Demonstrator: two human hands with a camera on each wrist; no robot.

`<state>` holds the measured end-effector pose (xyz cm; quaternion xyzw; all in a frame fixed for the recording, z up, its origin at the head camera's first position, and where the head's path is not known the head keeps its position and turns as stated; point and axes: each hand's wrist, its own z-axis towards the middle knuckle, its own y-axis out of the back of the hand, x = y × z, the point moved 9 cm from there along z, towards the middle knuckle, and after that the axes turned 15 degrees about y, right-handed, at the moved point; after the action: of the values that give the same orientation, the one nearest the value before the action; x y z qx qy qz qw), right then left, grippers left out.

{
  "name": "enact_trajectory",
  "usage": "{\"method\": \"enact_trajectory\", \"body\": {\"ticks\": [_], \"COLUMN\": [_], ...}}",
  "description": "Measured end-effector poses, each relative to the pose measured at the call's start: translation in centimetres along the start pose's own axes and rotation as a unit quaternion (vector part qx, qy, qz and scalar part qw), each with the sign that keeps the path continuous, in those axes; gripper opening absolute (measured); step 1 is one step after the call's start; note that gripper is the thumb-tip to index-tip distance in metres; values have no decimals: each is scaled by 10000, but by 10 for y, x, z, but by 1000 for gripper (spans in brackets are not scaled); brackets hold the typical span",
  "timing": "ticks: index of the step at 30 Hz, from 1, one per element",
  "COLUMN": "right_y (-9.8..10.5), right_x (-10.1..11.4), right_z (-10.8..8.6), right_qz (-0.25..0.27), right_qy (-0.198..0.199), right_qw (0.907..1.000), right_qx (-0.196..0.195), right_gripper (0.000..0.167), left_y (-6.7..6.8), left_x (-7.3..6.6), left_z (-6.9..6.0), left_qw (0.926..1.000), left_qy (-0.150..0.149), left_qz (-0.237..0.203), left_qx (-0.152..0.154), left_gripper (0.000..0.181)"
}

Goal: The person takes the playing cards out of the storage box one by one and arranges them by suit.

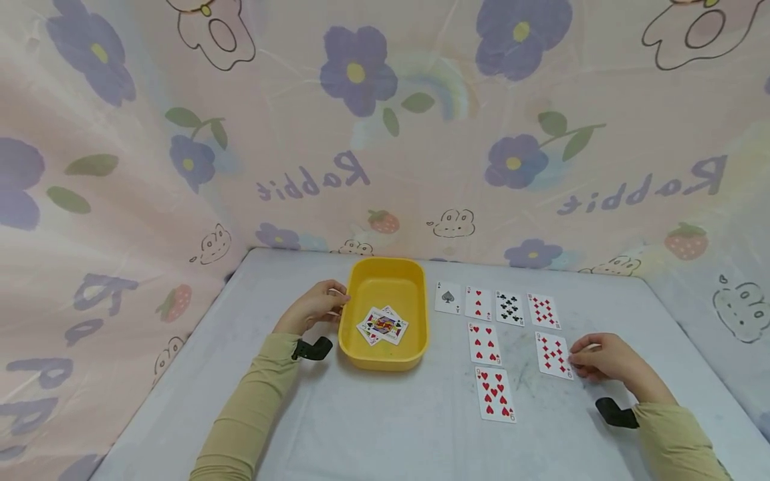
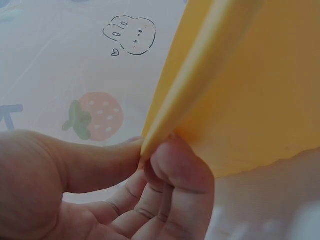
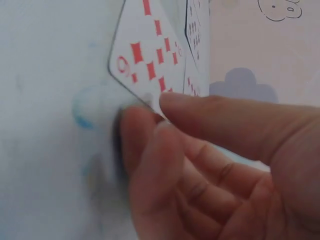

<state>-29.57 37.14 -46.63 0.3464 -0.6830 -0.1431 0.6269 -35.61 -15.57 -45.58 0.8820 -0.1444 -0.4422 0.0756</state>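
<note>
Tan cloth covers both forearms, two sleeves (image 1: 246, 407) reaching in over a white tabletop (image 1: 385, 427), with one black wrist device (image 1: 314, 349) at each cuff. Nearest of the seven cards laid out on the right is a single nine of hearts (image 1: 496, 394), alone in its row.

Beyond it come two cards: the six of hearts (image 1: 484, 343) and, further right, the nine of diamonds (image 1: 552, 354). The right hand (image 1: 610, 361) pinches that nine by its near right corner, thumb on the printed face, other fingers bent; whether the card is lifted at all, I cannot tell.

To the left stands one yellow tray (image 1: 385, 364). The left hand (image 1: 315, 307) grasps its left rim between thumb and bent forefinger. Inside lies one overlapping pile of cards (image 1: 382, 325), a face card on top; how many are underneath cannot be counted.

Farther off, four cards make the back row, left to right: one ace of spades (image 1: 448, 298), one three of hearts (image 1: 478, 304), one card of clubs (image 1: 510, 308) and one more of diamonds (image 1: 544, 311), directly beyond the nine.

Behind everything hangs a pale pink printed backdrop (image 1: 421, 153) showing three strawberries (image 1: 687, 242) and, on its rear face, the mirrored word "Rabbit" twice.
</note>
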Motion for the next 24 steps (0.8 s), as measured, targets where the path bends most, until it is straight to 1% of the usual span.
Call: {"method": "enact_trajectory", "body": {"ticks": [2, 5, 7, 9, 12, 17, 21, 24], "right_y": [2, 7, 9, 8, 1, -15, -34, -53], "right_x": [3, 15, 29, 44, 75, 140, 188, 219], "right_z": [-1, 0, 4, 10, 21, 44, 63, 79], "right_qz": [-65, -185, -211, -163, -31, 165, 356, 475], "right_qy": [9, 125, 284, 540, 953, 1657, 2059, 2276], "right_qw": [10000, 9997, 9994, 9984, 9954, 9851, 9756, 9689], "right_qx": [-11, -58, -64, -9, 127, 424, 673, 852], "right_gripper": [26, 26, 27, 30, 35, 38, 38, 37], "left_y": [0, -1, 0, 0, 0, 0, 0, 2], "left_x": [0, 0, 0, -1, -1, -2, -3, -2], "left_z": [0, -1, 0, 0, 0, -3, -3, -3], "left_qw": [10000, 10000, 10000, 10000, 10000, 10000, 10000, 9999], "left_qy": [-14, -17, -12, 5, 10, 13, -38, -59], "left_qz": [0, 13, 21, 30, 21, 20, 58, 64], "left_qx": [-2, -16, -24, -29, 1, -14, -71, -126], "left_gripper": [23, 23, 23, 23, 23, 22, 22, 23]}}
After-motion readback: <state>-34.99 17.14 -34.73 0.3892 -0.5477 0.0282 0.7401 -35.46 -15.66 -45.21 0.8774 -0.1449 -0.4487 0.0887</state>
